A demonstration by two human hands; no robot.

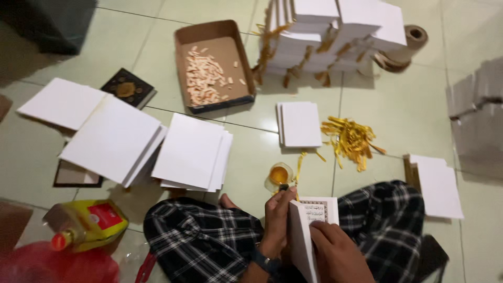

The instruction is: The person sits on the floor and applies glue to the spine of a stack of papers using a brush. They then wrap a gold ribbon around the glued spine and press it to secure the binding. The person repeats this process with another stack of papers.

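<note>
I sit cross-legged on a tiled floor in checked trousers. My left hand (277, 222) grips the spine edge of a white book block (306, 230) that stands upright in my lap, its printed first page facing right. Fingers of that hand also pinch a small dark tool by a gold ribbon (299, 163). My right hand (335, 251) holds the book's lower front. Just beyond the book a small clear cup of amber glue (278, 175) rests on the floor.
Stacks of white sheets (191, 152) lie at left, a small white stack (299, 123) ahead, a gold ribbon pile (351, 139), a cardboard tray of paper bits (212, 68), stacked bound blocks (330, 31), a tape roll (414, 37), a yellow bottle (86, 225).
</note>
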